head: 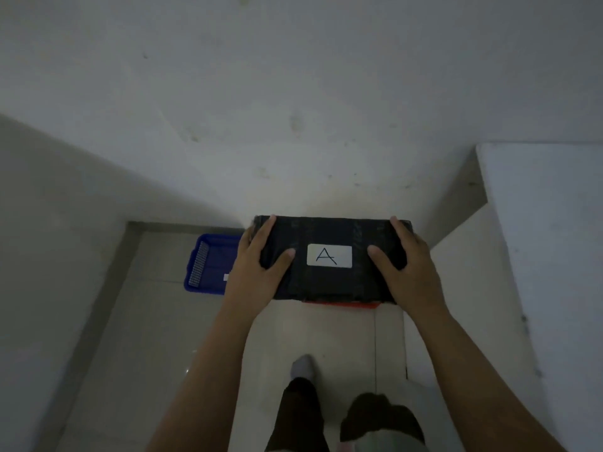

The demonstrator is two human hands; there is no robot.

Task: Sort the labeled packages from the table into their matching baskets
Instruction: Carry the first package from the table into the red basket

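- The black package [329,259] is held in the air in front of the person, its white label [329,255] (marked "A") facing up.
- The left hand [257,272] clasps the package's left end, fingers curled over the far edge, thumb on top.
- The right hand [408,272] grips the right end the same way.
- A red basket [341,304] shows as a sliver under the package's near edge.
- A blue basket [212,264] sits on the tiled floor to the left.

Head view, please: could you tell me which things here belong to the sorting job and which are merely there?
Job: black package labelled A, held by left hand and right hand; blue basket; red basket edge beneath the package.

Merely there: white ledge, tiled floor.
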